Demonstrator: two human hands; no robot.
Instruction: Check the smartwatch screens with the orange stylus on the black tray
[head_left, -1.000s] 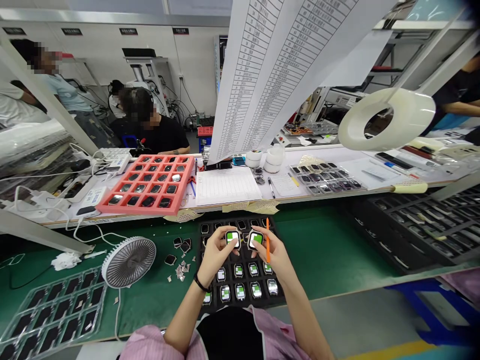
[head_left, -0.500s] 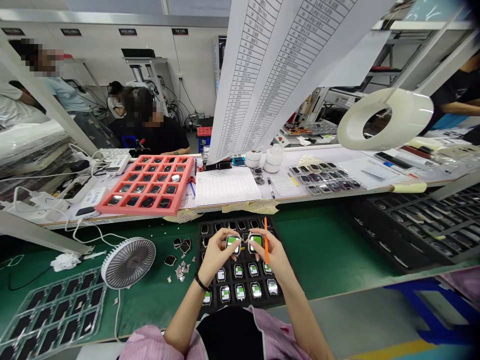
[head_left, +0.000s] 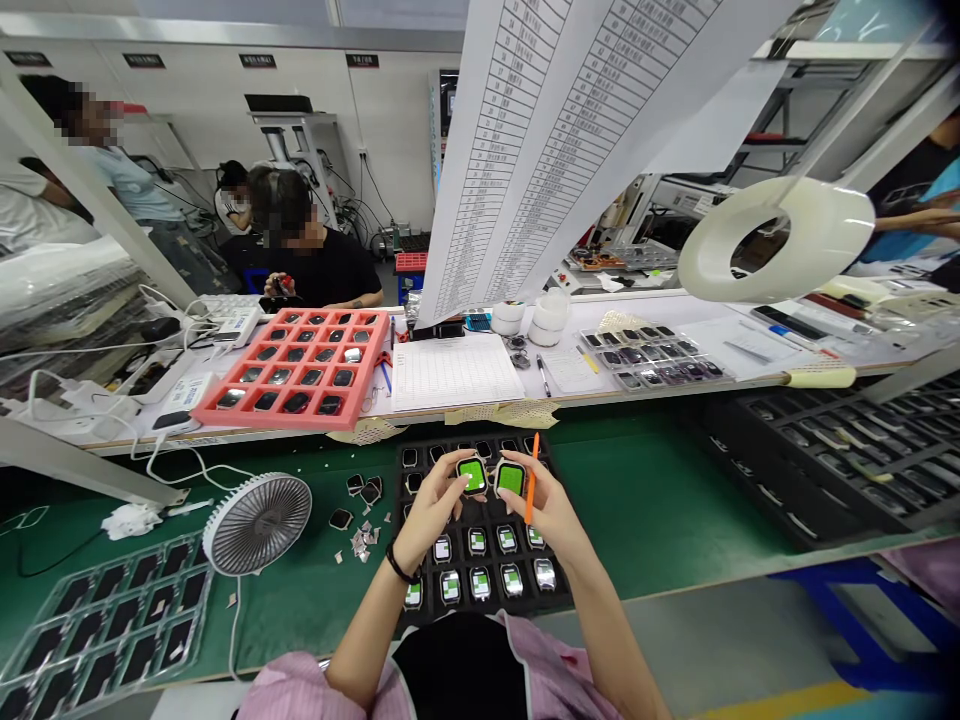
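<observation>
My left hand (head_left: 439, 503) is closed around the edges of a watch with a green lit screen (head_left: 472, 476). Beside it, my right hand (head_left: 546, 500) grips a second watch (head_left: 511, 480), its screen also green. An orange stick (head_left: 532, 478) is tucked upright among the fingers of my right hand. Both watches are held above a black foam tray (head_left: 465, 519), a small gap between them. In the tray's near rows sit several watches with white and green screens, such as one watch (head_left: 480, 583); darker ones fill the far row.
A small fan (head_left: 257, 524) stands left, near loose parts (head_left: 365, 541) and a clear tray (head_left: 112, 625). On the raised shelf are a red tray (head_left: 292, 368) and paper sheets (head_left: 456, 370). A tape roll (head_left: 825, 240) hangs right, above black trays (head_left: 847, 460). People are beyond the shelf.
The screens of both held watches now show mostly green, my thumbs covering less of them. My hands have shifted slightly. The person in black across the shelf has raised a hand with something red.
</observation>
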